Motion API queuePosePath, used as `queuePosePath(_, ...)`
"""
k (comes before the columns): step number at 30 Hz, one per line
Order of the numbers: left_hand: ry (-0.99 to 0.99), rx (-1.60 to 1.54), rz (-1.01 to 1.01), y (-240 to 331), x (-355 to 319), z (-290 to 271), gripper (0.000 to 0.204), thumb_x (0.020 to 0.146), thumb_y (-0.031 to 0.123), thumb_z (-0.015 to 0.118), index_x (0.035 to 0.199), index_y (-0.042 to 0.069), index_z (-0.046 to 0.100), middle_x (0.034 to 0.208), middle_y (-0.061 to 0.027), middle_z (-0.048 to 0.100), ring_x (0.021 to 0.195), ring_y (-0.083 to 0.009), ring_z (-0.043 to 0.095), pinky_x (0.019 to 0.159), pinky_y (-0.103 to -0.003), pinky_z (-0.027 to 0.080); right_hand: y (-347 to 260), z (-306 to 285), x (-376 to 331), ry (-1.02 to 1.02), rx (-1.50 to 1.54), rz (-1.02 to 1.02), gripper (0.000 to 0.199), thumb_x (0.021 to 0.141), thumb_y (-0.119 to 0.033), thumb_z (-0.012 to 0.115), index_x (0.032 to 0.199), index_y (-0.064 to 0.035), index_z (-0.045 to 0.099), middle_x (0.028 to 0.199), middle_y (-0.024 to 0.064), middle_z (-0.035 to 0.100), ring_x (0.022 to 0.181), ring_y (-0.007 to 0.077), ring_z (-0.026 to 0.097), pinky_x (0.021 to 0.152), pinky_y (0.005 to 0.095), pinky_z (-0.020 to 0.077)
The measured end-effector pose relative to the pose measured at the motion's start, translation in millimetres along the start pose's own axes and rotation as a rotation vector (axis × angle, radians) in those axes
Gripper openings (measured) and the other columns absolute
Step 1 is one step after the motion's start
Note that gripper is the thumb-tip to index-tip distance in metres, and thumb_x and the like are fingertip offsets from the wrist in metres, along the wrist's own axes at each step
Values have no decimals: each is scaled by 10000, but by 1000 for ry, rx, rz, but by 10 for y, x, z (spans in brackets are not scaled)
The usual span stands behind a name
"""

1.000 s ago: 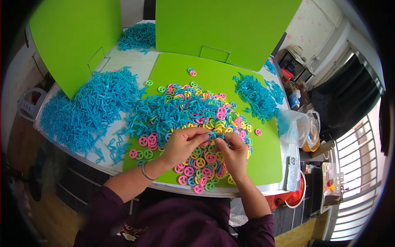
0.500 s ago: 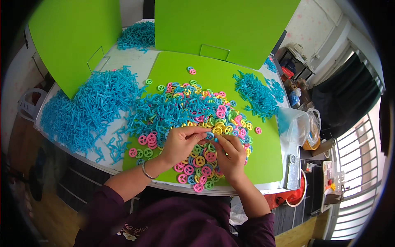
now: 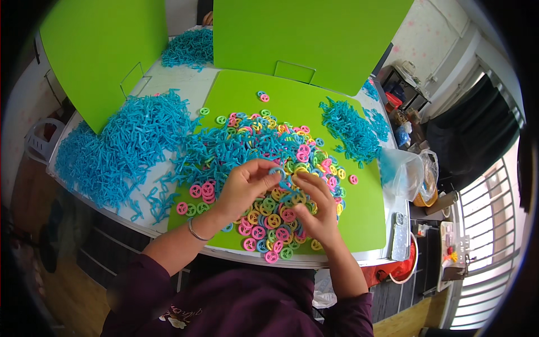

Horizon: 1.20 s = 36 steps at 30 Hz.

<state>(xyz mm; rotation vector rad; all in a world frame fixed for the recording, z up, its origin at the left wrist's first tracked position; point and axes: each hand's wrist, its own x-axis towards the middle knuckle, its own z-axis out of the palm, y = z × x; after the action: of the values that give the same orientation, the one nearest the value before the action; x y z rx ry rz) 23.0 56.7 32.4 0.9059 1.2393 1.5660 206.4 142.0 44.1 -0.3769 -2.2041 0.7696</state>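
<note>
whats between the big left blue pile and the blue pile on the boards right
In the head view, a heap of coloured wheels, partly covered by loose blue pieces, on the green board.

Sm. workshop, poss. in a home, can't tell for sure: bench (image 3: 193,83) w/ big piles of blue plastic pcs (image 3: 132,143) & a heap of multicol. plastic wheels (image 3: 273,221), 2 upright green boards (image 3: 309,36). R side homier: dark curtain (image 3: 471,129), barred window (image 3: 484,224), pink-flecked wall (image 3: 409,42), wood floor (image 3: 412,324).

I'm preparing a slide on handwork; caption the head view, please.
Left hand pinching a blue ring, right hand open, above multicoloured wheels, with piles of blue pieces nearby.
</note>
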Motion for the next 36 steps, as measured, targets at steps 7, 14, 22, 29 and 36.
queuePosePath(7,-163,-393,-206,-124,64,-41,219,938,159,603,1132,59,596,1033,-5,637,874,-112,648,787,-262,547,143,-38,-40,24,-325,-388,420,680,41,737,1068,-109,685,1255,176,560,1106,331,565,910,398,473)
queuePosePath(14,-56,248,-9,49,26,-70,185,903,167,649,1060,70,652,905,-19,667,803,-113,644,742,-262,537,171,-104,-102,90,321,-8,302,818,-26,675,1110,-40,598,987,112,662,990,259,627,865,383,492)
queuePosePath(22,-429,951,352,178,5,-275,268,720,258,786,934,112,716,804,-33,618,812,-215,585,771,-350,446,240,-187,-100,84,979,475,183,951,-107,533,1105,-10,520,899,66,608,817,206,631,745,348,531)
queuePosePath(29,-673,1022,446,50,-159,-145,452,666,264,801,1090,170,678,1029,-84,526,1029,-252,495,885,-371,411,169,-215,-23,94,1105,650,208,899,-161,645,1035,-24,565,839,35,571,706,165,586,649,301,527)
queuePosePath(36,-664,1072,423,160,-110,-243,400,649,206,786,1032,171,673,1014,-72,487,1052,-249,457,932,-381,380,316,-194,-129,33,1157,576,204,855,-190,705,933,-39,592,786,49,576,693,159,580,636,290,523)
